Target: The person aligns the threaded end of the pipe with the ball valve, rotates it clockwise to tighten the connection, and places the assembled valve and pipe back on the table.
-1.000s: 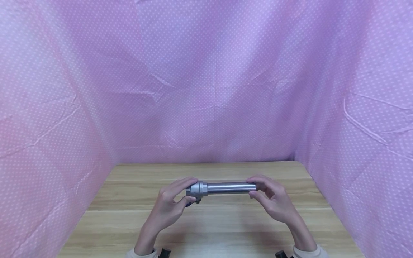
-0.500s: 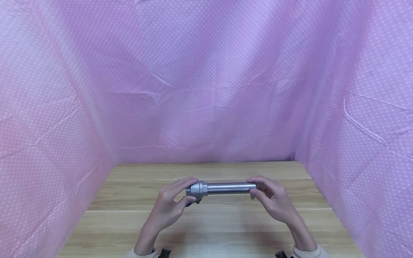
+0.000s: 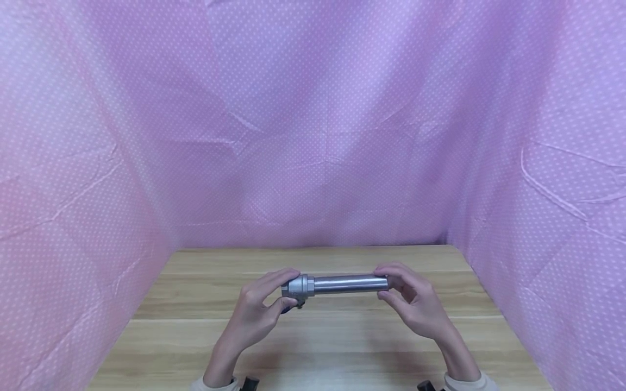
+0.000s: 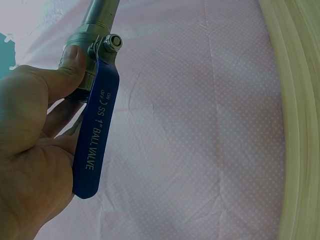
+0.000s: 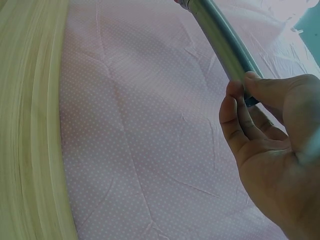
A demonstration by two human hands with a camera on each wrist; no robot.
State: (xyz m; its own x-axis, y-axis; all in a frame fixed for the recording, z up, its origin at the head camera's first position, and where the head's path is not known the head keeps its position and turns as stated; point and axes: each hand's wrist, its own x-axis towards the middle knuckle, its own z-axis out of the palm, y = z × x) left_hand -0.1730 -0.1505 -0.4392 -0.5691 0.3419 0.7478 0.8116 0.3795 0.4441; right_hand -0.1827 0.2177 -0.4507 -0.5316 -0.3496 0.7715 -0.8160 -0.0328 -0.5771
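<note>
My left hand (image 3: 256, 312) grips a silver ball valve (image 3: 298, 285) between thumb and fingers. In the left wrist view the valve's blue lever (image 4: 98, 132), printed "SS 1" BALL VALVE", points back along the palm, with a nut (image 4: 113, 43) at its pivot. A smooth steel pipe (image 3: 348, 284) extends rightward from the valve's hex end, the two in one line. My right hand (image 3: 415, 304) pinches the pipe's far end with thumb and fingertips, and the right wrist view shows the dark open end (image 5: 251, 101) by the fingers. Valve and pipe are held level above the table.
A light wood-grain table (image 3: 332, 358) lies beneath the hands. Pink polka-dot cloth (image 3: 313, 163) hangs behind it and along both sides. Black pieces of the wrist gear (image 3: 250, 383) show by the sleeves at the bottom edge.
The left hand and valve stay in place. My right thumb and fingers shift slightly around the pipe's end, and that end sits a touch higher than half a second ago.
</note>
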